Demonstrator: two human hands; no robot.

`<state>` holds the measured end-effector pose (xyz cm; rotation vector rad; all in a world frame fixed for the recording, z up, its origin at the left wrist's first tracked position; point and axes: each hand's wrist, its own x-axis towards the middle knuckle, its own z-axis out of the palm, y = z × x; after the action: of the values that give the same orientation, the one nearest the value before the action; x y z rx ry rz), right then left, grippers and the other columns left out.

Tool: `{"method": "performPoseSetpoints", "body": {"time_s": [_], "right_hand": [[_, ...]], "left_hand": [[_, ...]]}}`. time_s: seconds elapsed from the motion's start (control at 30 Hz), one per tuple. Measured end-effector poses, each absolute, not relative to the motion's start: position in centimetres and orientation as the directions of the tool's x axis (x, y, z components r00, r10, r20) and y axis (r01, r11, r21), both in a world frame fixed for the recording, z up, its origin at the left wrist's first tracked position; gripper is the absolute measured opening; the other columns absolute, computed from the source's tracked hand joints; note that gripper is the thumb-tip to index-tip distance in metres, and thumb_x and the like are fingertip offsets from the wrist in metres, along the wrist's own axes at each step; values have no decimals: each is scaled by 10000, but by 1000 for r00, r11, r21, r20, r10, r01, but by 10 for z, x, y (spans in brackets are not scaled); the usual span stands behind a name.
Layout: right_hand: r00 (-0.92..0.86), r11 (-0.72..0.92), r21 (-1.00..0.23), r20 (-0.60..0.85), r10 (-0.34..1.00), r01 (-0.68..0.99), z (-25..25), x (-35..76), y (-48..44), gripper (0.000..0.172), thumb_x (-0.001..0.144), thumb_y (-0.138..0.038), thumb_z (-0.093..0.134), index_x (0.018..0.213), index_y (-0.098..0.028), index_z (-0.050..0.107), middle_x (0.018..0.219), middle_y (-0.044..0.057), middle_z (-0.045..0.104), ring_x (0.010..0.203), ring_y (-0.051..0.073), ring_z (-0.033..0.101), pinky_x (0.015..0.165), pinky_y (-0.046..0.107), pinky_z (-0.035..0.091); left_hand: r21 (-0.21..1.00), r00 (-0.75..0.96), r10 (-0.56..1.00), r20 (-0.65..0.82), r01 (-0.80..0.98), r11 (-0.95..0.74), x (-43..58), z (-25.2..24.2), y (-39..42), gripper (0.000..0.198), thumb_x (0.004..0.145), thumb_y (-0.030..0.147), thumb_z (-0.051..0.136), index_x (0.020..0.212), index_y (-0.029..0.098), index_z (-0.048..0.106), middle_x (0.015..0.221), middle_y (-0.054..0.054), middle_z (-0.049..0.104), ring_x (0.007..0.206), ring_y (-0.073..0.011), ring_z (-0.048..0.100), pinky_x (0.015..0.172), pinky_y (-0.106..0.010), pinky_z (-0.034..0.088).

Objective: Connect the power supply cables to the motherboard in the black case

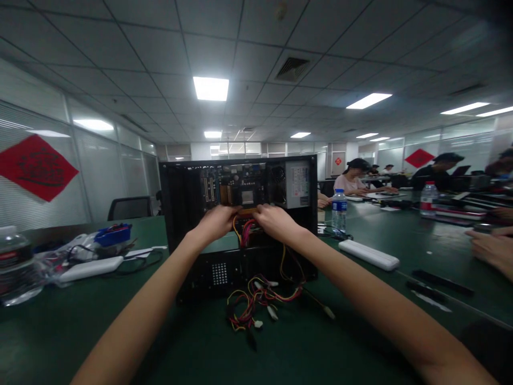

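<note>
Both bare hands reach into an open black computer case (171, 214) standing on the green table (200, 342), its open side turned toward the camera. The left hand (216, 222) and the right hand (278, 220) meet opposite ends of a narrow orange strip (247, 212) just below the circuit board (247, 184) — fingers bent inward, though whether they pinch the strip or merely press against it cannot be told, the fingertips being partly hidden. A bundle of coloured wires (248, 231) hangs between the wrists, while loose cables (248, 313) with pale connectors (272, 313) lie on the table in front of the case. Good handling here would seem to call for equal, gentle force at both ends, so that the strip keeps level and does not twist against the board. The wires look close enough to snag, so the fingers would do well to keep clear of them — a tug could strain whatever they join. Neither hand braces the case, and a hard push or pull might rock it; short, measured movements look the safer course. At upper right inside the case sits a labelled power supply (298, 184), apart from both hands.
</note>
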<state>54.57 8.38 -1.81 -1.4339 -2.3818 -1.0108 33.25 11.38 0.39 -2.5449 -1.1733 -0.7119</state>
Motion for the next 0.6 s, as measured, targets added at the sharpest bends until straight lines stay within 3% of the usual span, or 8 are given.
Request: {"method": "performPoseSetpoints", "body": {"time_s": [0.1,0.27,0.43,0.6], "right_hand": [[-431,304,352,375,821,885,-31,554,108,352,982,-59,436,1200,-96,710,1206,203,661,1106,300,678,872,353,558],[-413,333,301,257,874,893,-40,561,124,300,936,-59,512,1103,-56,761,1076,228,725,1013,327,733,827,353,579],[-426,362,271,241,872,892,-38,560,124,329,917,-44,499,1110,-51,765,1086,247,728,1027,350,733,836,382,586],[-432,377,246,232,872,893,-36,564,124,329,914,-51,502,1107,-51,768,1108,266,721,1030,338,734,840,367,586]], "left_hand": [[-23,509,702,498,817,-576,336,-5,125,288,961,246,572,1224,234,689,1127,-95,764,1050,-245,724,838,-288,553],[-110,535,714,452,828,-550,355,-22,138,170,862,248,671,1007,229,758,1048,-88,774,1042,-306,720,843,-343,550],[-198,585,699,412,806,-558,377,-24,155,202,861,214,625,974,235,792,1072,-91,769,1039,-285,718,852,-330,542],[-212,567,713,413,821,-530,380,-27,161,234,881,217,592,973,232,806,1016,-91,780,999,-283,726,812,-326,534]]}}
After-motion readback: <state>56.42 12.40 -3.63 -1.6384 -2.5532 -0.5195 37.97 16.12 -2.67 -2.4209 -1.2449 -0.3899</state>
